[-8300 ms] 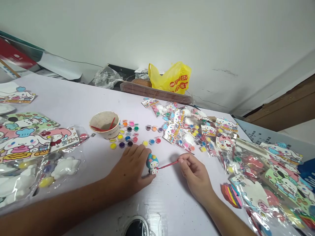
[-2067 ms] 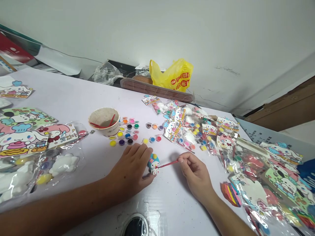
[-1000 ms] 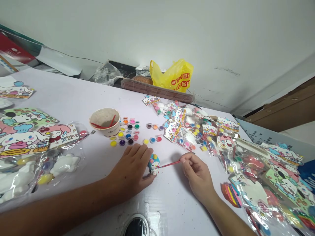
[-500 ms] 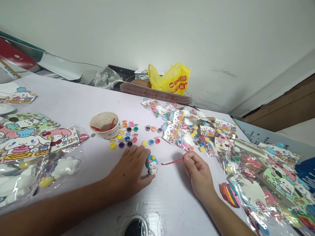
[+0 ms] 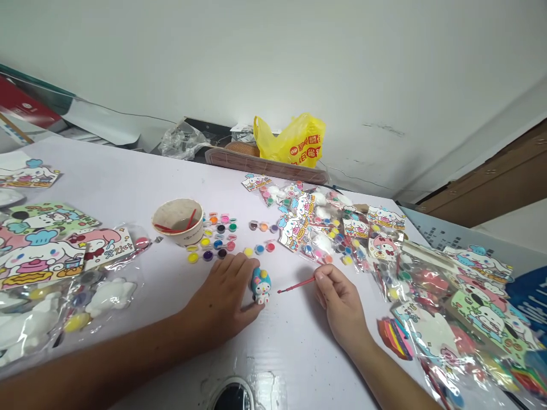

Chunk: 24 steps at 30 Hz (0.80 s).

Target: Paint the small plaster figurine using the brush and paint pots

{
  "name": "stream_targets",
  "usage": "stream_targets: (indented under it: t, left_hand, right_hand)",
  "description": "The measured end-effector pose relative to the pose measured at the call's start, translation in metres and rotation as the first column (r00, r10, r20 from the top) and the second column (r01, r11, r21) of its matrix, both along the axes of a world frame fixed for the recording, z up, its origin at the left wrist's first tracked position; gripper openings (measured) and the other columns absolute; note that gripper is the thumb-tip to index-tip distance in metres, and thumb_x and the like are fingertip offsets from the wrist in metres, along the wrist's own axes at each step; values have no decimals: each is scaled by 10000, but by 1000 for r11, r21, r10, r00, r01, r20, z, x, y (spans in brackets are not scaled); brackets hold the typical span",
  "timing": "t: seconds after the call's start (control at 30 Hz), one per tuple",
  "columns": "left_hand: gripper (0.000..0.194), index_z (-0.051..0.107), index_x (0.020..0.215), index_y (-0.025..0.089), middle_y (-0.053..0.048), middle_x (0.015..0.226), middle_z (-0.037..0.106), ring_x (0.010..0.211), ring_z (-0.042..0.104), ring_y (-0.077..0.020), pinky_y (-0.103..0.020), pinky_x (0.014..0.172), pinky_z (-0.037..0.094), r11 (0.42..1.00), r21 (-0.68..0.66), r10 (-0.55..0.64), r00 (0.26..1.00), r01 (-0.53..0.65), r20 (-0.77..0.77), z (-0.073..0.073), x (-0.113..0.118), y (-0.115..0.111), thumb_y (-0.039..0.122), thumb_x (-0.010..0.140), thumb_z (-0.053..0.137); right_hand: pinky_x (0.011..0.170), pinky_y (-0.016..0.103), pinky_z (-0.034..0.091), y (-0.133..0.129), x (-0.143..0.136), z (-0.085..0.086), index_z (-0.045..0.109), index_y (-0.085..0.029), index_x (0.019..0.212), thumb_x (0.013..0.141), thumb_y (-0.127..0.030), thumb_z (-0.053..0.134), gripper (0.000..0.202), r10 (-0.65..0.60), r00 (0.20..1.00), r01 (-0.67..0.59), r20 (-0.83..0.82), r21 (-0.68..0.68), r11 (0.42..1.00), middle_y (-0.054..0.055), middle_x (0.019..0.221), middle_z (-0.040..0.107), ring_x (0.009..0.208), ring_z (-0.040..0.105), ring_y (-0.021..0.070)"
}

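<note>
A small figurine [image 5: 262,286] with a blue hood and white face stands upright on the table, its left side against my left hand [image 5: 226,293]. My left fingers and thumb are closed around it. My right hand [image 5: 342,299] pinches a thin red paintbrush [image 5: 298,285] near its handle end. The brush points left, its dark reddish tip a little apart from the figurine. Just beyond my left hand lie small paint pots [image 5: 208,255] in several colours. A paper cup [image 5: 182,222] with murky water and red brushes in it stands behind them on the left.
Packaged craft kits [image 5: 325,228] with white figures and paint pots cover the right side. More bagged kits [image 5: 64,290] lie at the left. A yellow plastic bag [image 5: 290,142] stands by the wall. Near the front edge sits a dark round object [image 5: 233,394].
The whole view has shifted slightly. The figurine has turned a little in my left hand, and the brush in my right hand slants slightly more, its tip still apart from the figurine.
</note>
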<state>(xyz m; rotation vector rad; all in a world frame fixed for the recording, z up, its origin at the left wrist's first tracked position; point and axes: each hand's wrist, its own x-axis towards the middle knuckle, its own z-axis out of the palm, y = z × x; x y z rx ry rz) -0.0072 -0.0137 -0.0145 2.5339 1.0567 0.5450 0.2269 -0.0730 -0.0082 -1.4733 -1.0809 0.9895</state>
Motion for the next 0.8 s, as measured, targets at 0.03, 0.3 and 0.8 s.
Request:
stream_targets:
  t: [0.03, 0.3, 0.8]
  left_hand:
    - [488, 397, 1242, 196, -116, 1208, 527, 1132, 481, -324, -482, 959, 394, 1000, 6, -3, 1000, 3, 8, -1, 0, 0, 266, 826, 643]
    - [491, 371, 1259, 226, -100, 1198, 516, 1126, 486, -317, -479, 958, 408, 1000, -5, -11, 999, 11, 47, -1, 0, 2, 248, 843, 630]
    - [399, 447, 1171, 198, -71, 1047, 523, 974, 499, -263, -415, 866, 423, 999, -35, 21, 996, -18, 89, -4, 2, 1, 275, 818, 616]
  right_hand:
    - [467, 250, 200, 0, 0, 1, 494, -212, 711, 865, -622, 599, 450, -1, 1000, 1, -1, -2, 1000, -76, 527, 331, 487, 263, 104]
    - [482, 253, 225, 0, 1, -2, 452, -219, 679, 878, -649, 561, 486, 17, 1000, -17, -10, 3, 1000, -76, 525, 322, 492, 267, 110]
    - [477, 241, 263, 2, -4, 2, 474, -213, 730, 899, -624, 556, 452, 42, 998, -42, -40, 0, 999, -57, 577, 427, 503, 329, 107]
